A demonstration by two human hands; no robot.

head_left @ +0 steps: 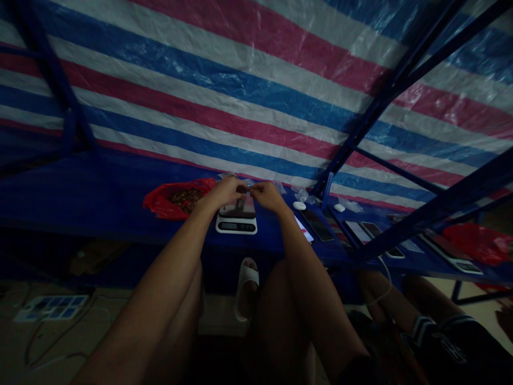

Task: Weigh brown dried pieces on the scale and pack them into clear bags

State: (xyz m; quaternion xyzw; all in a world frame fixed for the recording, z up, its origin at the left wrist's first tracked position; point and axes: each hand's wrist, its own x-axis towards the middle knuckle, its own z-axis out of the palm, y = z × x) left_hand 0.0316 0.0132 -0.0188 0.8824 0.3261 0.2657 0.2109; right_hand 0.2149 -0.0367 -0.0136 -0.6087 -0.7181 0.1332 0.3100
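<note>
Both my hands meet above a white digital kitchen scale [236, 226] on the blue tabletop. My left hand [229, 190] is closed, with something small and dark brown at its fingertips, too dim to name. Just to its right, my right hand [265, 194] pinches at the same spot; what lies between its fingers is too small to make out. A small object [240, 203] shows on the scale's platform under the hands. Left of the scale, a red plastic bag [157, 203] lies spread around a heap of small brown pieces [186, 200].
Right of my hands are a white case [299, 205], clear plastic bags [304, 195] and phones [318, 224]. Blue metal posts [372, 117] cross the right side, before a striped tarp [208, 75]. Another person's legs [417, 305], a second scale [452, 254] and red bag [479, 240] are farther right.
</note>
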